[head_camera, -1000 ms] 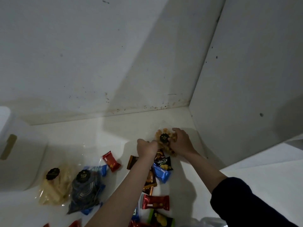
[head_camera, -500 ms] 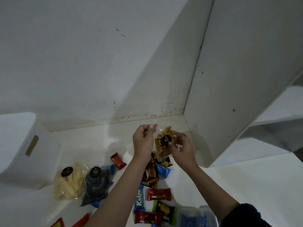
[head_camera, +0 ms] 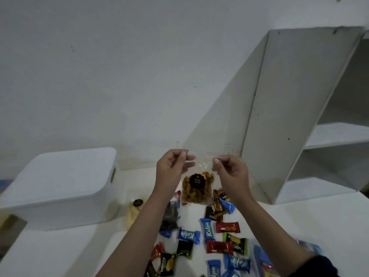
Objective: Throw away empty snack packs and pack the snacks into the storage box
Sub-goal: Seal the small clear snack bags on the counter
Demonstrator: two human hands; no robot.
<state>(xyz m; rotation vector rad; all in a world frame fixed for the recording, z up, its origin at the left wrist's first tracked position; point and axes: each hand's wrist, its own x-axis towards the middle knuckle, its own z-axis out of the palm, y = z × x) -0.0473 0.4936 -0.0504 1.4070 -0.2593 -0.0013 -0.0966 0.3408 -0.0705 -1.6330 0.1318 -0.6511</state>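
I hold up a clear bag of brown snacks (head_camera: 196,189) with a round black label, above the table. My left hand (head_camera: 172,168) pinches its top left corner and my right hand (head_camera: 229,171) pinches its top right corner. Below lie several small wrapped snacks: a blue pack (head_camera: 188,236), a red pack (head_camera: 227,227), a green-and-black pack (head_camera: 237,243). A pale yellow snack bag (head_camera: 133,211) and a dark bag (head_camera: 169,215) lie partly behind my left forearm. The white storage box (head_camera: 65,188) with its lid on stands at the left.
A white shelf unit (head_camera: 303,116) stands at the right against the wall, its side panel close behind my right hand. A clear plastic pack (head_camera: 263,262) lies at the bottom right beside my right forearm. The white table (head_camera: 299,220) runs to the wall.
Both hands lifted the brown snack bag off the table and shifted to pinch its top corners. The view tilted up, showing the whole storage box and shelf.
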